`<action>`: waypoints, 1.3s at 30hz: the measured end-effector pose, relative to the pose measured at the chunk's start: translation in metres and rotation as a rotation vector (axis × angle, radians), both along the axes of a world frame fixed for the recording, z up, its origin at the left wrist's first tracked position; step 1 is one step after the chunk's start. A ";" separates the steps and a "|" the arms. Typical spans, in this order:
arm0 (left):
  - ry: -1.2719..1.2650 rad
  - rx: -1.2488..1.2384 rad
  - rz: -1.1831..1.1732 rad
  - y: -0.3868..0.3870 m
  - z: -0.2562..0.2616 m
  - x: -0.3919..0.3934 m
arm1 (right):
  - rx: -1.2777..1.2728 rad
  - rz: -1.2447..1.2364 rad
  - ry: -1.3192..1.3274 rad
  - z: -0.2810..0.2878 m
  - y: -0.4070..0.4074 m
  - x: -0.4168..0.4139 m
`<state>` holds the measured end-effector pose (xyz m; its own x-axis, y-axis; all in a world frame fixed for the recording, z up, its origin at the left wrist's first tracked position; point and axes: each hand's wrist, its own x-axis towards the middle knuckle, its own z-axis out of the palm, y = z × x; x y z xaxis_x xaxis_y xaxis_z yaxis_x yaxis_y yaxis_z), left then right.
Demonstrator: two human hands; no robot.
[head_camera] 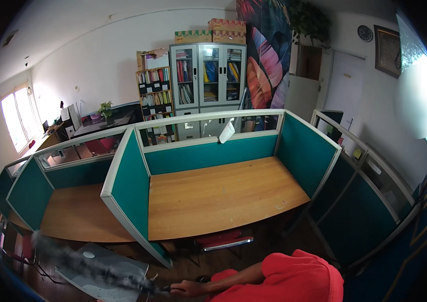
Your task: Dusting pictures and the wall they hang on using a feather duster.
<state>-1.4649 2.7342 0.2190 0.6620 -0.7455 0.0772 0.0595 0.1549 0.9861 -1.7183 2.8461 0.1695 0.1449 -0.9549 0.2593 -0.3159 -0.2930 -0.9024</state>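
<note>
My right hand comes in from the bottom right out of a red sleeve, closed around the dark handle of a long, fluffy grey duster. The duster stretches left, its far end blurred beside the front edge of the left wooden desk. Under it lies a grey board or panel with a pale oval mark. My left hand is not in view. Ahead of me stands a wooden desk enclosed by teal partitions. A white cloth or paper hangs on the back partition's glazed frame.
A red chair sits partly under the middle desk. More teal partitions stand at the right. Behind are a glass-door cabinet with files, a bookshelf, a leaf-patterned panel and a white door.
</note>
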 end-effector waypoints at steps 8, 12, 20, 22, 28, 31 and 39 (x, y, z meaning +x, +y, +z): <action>-0.222 0.277 -0.064 0.010 0.001 0.014 | -0.210 0.171 0.111 -0.041 -0.007 -0.007; -1.166 -0.296 0.340 0.007 -0.045 0.027 | 0.012 -0.163 0.174 -0.060 -0.020 -0.019; 0.326 -0.198 -0.094 0.044 0.057 -0.021 | 0.242 0.021 0.022 0.009 0.003 -0.009; 0.245 -0.138 -0.076 0.049 0.052 -0.013 | 0.173 0.163 0.053 0.021 0.008 0.001; 0.195 -0.176 -0.097 0.050 0.068 -0.020 | 0.276 0.028 0.061 -0.016 -0.006 0.001; 0.187 -0.216 -0.089 0.049 0.070 -0.019 | 0.311 -0.212 0.108 -0.032 -0.022 -0.004; 0.302 -0.137 -0.096 0.037 0.047 -0.002 | 0.234 -0.011 0.056 0.008 -0.008 0.005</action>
